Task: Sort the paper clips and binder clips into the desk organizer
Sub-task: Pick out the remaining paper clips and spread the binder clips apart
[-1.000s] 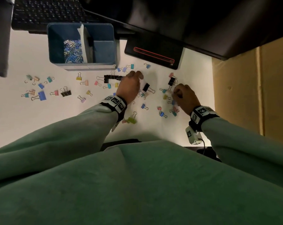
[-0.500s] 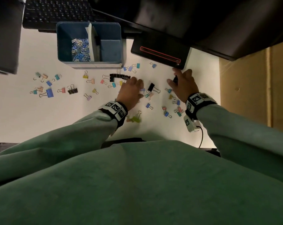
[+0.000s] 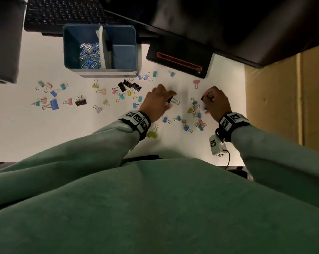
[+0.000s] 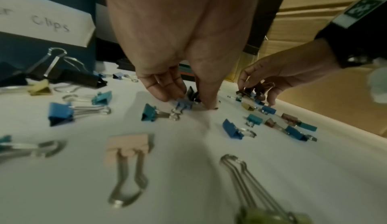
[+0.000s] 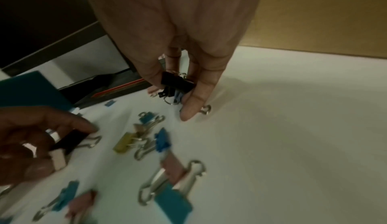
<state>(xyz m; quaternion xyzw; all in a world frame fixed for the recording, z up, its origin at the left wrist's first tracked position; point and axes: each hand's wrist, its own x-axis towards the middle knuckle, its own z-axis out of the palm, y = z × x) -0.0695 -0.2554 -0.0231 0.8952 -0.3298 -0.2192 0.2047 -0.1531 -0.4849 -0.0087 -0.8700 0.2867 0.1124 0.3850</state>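
reading "clips" in handwriting, a white paper label (image 4: 45,23) is seen on the blue plastic desk organizer (image 3: 100,72), whose left compartment holds small metal paper clips (image 3: 90,55). a black binder clip (image 5: 177,81) is pinched by the curled fingers of the right hand (image 5: 167,33). another black binder clip with wire handles (image 3: 174,100) is gripped at the left hand (image 3: 155,103) fingertips on the white table (image 3: 27,134), among scattered coloured binder clips (image 3: 54,104).

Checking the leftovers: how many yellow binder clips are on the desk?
5. One yellow binder clip before the desk organizer, one nearer, one by the black clips, one left of the right hand, a greenish one near the left hand. Hands may hide others.
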